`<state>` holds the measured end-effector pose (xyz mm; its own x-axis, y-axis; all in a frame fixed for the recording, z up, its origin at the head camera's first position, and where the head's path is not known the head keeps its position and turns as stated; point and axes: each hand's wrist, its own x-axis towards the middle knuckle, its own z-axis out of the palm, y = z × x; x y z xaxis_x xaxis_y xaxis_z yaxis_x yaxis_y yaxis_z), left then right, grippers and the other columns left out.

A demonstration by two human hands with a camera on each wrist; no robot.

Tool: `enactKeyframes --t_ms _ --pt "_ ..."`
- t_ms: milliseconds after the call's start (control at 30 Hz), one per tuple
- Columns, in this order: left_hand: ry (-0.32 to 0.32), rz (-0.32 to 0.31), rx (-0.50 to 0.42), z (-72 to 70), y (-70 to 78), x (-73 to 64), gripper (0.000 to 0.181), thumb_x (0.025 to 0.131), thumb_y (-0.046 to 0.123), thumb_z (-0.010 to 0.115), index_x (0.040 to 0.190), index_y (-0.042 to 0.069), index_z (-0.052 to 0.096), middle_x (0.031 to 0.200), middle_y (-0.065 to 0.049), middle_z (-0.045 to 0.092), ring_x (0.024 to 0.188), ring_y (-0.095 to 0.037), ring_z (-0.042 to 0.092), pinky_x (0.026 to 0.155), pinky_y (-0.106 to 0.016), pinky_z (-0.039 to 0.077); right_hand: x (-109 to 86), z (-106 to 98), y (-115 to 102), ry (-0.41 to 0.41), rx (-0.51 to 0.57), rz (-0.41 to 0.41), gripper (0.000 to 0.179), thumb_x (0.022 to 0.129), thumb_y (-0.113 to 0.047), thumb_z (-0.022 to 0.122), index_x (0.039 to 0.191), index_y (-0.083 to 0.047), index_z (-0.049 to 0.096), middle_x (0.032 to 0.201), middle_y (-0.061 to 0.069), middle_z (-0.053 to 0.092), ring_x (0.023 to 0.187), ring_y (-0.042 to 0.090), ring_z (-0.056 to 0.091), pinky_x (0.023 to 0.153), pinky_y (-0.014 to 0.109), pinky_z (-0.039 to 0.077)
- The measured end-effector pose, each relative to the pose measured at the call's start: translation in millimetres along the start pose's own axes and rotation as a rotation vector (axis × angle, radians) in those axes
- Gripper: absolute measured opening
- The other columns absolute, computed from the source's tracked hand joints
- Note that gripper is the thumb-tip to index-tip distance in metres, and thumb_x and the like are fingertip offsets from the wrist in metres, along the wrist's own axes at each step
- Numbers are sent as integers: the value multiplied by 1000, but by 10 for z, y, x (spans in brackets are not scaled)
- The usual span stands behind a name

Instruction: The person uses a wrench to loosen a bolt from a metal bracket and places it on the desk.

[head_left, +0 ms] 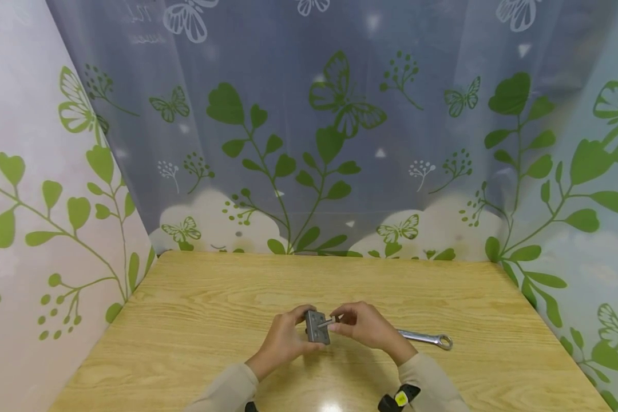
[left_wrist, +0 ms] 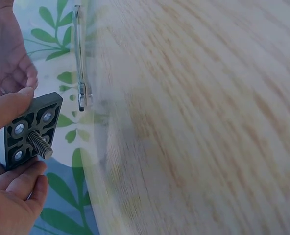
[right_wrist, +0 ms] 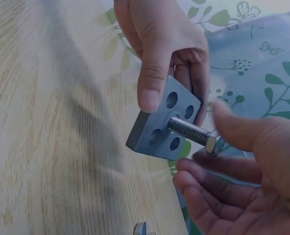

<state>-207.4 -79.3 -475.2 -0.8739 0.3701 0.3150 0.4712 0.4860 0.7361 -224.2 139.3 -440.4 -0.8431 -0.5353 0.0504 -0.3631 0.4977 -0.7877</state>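
Note:
My left hand (head_left: 283,337) grips a square dark grey plate (head_left: 316,329) by its edges, thumb on one side and fingers on the other. A threaded hex bolt (right_wrist: 189,129) passes through the plate's centre, and its threaded end (left_wrist: 39,143) sticks out of the ribbed back. Several round holes surround it on the smooth face. My right hand (head_left: 363,326) is at the bolt's head (right_wrist: 213,145). In the right wrist view its blurred thumb (right_wrist: 228,122) stands apart from the head, with loosely bent fingers (right_wrist: 223,183) below; whether these touch the head I cannot tell.
A chrome wrench (head_left: 432,339) lies on the wooden table (head_left: 211,292) to the right, partly hidden behind my right hand. Curtains (head_left: 298,171) printed with leaves and butterflies stand behind the table and at both sides.

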Motion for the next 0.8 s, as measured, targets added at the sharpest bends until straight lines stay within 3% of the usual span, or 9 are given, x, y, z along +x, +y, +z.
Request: enactKeyframes --t_ms 200,400,667,800 --pt "3 4 2 4 -3 7 68 66 17 89 123 -2 57 114 -17 67 104 -33 66 89 -43 54 2 7 -24 16 43 92 53 101 -41 45 85 3 70 67 7 65 60 22 62 57 36 55" --pt "-4 -7 -6 10 18 10 69 65 16 89 123 -3 57 113 -16 68 105 -33 65 91 -44 54 16 30 -36 30 62 145 54 100 -42 48 78 2 69 60 3 62 54 15 57 53 38 53" --pt "-5 -27 19 10 18 -2 69 65 16 89 124 -3 57 113 -16 68 105 -32 65 91 -44 53 21 5 -20 19 -6 7 13 90 -16 67 97 -5 70 78 3 66 69 20 62 58 29 52" --pt "-7 -23 16 9 7 -1 69 65 17 89 123 -2 57 114 -15 68 105 -32 65 91 -44 53 19 -5 -12 24 -4 -42 16 86 -1 69 101 -7 71 91 4 67 79 16 61 66 26 53"
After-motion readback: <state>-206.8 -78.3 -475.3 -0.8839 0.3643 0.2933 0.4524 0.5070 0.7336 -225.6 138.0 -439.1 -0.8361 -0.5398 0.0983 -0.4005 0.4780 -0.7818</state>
